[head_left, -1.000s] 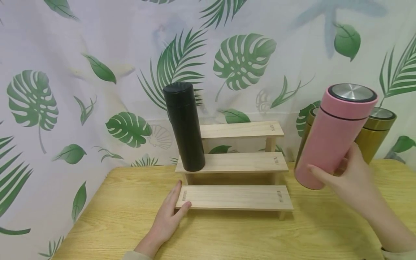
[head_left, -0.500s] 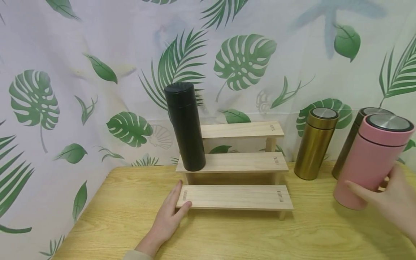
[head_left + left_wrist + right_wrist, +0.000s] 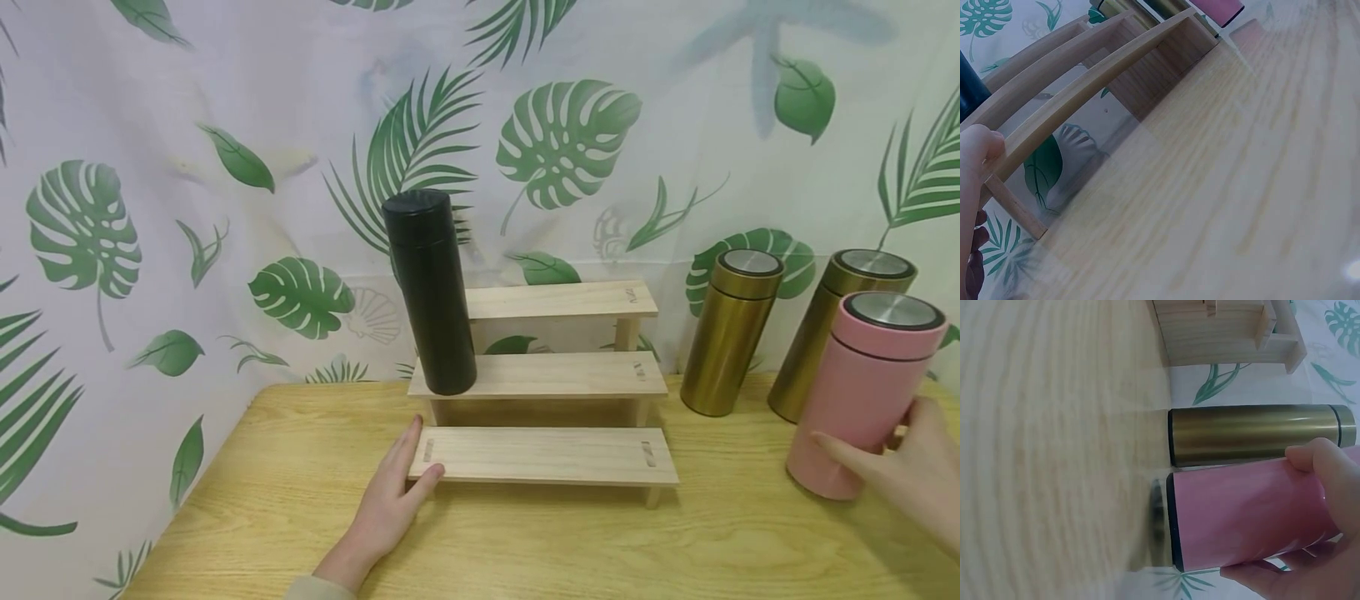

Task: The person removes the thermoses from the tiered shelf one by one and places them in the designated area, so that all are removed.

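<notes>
My right hand (image 3: 911,475) grips a pink thermos bottle (image 3: 866,417) with a steel-topped lid, thumb across its near side. The bottle leans slightly in the head view, its dark base (image 3: 1175,522) close over the table in the right wrist view. At the left end of a three-tier wooden display stand (image 3: 547,456), my left hand (image 3: 390,500) holds the lowest step, thumb on top and fingers along the end. A black thermos bottle (image 3: 431,300) stands on the left of the middle step.
Two gold thermos bottles (image 3: 727,342) stand on the table right of the stand, one of them partly hidden behind the pink bottle. The wooden table (image 3: 562,550) meets a leaf-patterned cloth (image 3: 300,200) at the back and left.
My right hand has carried the pink thermos bottle rightward and down, uncovering the gold bottles. My left hand has stayed at the stand, and the black bottle has not moved.
</notes>
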A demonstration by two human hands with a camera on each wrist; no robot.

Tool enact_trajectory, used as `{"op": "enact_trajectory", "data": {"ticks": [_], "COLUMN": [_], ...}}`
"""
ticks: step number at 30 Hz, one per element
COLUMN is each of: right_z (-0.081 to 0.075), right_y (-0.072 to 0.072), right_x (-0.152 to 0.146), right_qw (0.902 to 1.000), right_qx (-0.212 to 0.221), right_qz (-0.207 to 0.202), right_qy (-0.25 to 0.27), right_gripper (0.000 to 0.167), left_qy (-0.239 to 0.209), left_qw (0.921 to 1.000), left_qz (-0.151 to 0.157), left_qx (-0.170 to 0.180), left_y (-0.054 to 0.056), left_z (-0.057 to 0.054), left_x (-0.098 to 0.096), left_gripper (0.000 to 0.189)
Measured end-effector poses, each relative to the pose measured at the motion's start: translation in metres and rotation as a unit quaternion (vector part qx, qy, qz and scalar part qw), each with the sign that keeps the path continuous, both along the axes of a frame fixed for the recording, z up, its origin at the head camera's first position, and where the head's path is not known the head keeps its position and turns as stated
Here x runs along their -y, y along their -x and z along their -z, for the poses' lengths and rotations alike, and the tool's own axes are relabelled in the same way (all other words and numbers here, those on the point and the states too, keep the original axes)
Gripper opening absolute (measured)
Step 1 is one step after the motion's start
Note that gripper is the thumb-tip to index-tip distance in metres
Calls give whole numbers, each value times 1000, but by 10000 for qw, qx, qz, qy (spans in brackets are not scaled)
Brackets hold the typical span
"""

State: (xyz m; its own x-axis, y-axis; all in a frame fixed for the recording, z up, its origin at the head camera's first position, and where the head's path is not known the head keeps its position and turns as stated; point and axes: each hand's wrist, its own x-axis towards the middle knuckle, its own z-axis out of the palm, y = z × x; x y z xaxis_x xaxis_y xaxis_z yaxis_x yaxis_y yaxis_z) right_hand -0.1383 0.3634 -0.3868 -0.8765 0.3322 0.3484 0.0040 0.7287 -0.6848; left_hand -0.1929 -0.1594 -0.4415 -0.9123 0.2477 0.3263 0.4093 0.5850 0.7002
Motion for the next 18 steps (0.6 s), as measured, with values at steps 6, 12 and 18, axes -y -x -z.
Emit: {"op": "enact_trajectory", "data": {"ticks": [6, 12, 18], "right_z": [6, 13, 18], "right_y": [-1, -3, -9], "right_x": [-3, -8, -13], "right_qw": [10000, 9994, 9993], "right_qx": [42, 115, 281], "right_qz": [15, 68, 47], "right_qy": [66, 305, 250], "right_gripper": [79, 82, 84], "left_qy": [16, 0, -4], "left_qw": [10000, 10000, 9999], "left_qz": [-10, -23, -1], "left_qx": [28, 62, 105], "left_y": [0, 0, 0], "left_z": [0, 0, 2], "left_x": [0, -1, 0], "left_gripper": [72, 72, 72]}}
